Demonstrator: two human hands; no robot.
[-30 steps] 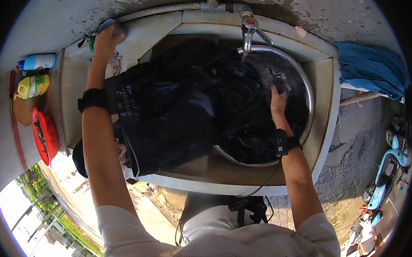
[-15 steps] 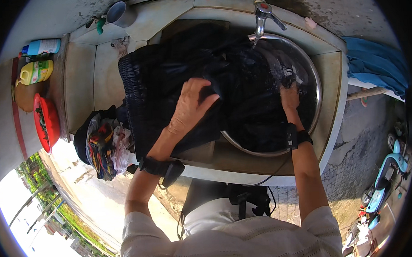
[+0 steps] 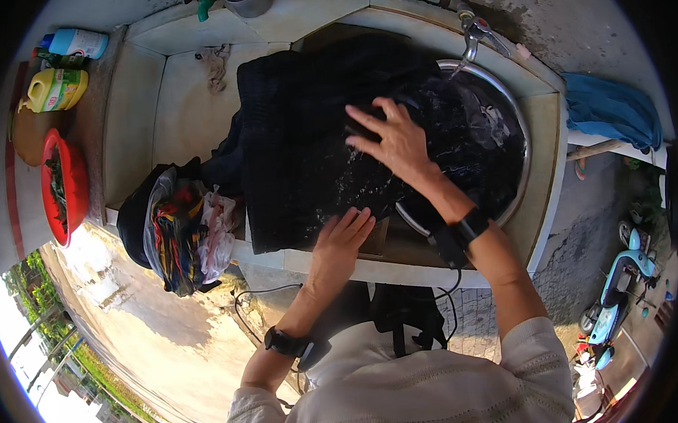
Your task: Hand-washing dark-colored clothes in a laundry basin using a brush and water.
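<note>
Black elastic-waisted pants [image 3: 291, 153] lie spread across the sink, their right part running down into a round metal basin [image 3: 527, 139] of water. White splashes show on the cloth between my hands. My left hand [image 3: 340, 245] rests at the near edge of the pants with its fingers stretched out. Over the middle of the cloth is my right hand [image 3: 398, 141], fingers spread and slightly blurred, holding nothing; whether it touches the fabric is unclear. A metal tap [image 3: 476, 35] runs a thin stream into the basin's far side.
At the sink's left front corner sits a bundle of dark cloth and plastic bags [image 3: 177, 234]. A red bowl [image 3: 77, 189], a yellow jug [image 3: 60, 89] and a blue bottle [image 3: 78, 43] stand on the left ledge. Blue cloth [image 3: 611, 113] hangs at right. A grey cup [image 3: 248, 0] is at the back.
My right hand has come out of the basin water and moved left over the pants. My left hand has moved down to their near edge. Splashes now show on the cloth, and the view has shifted.
</note>
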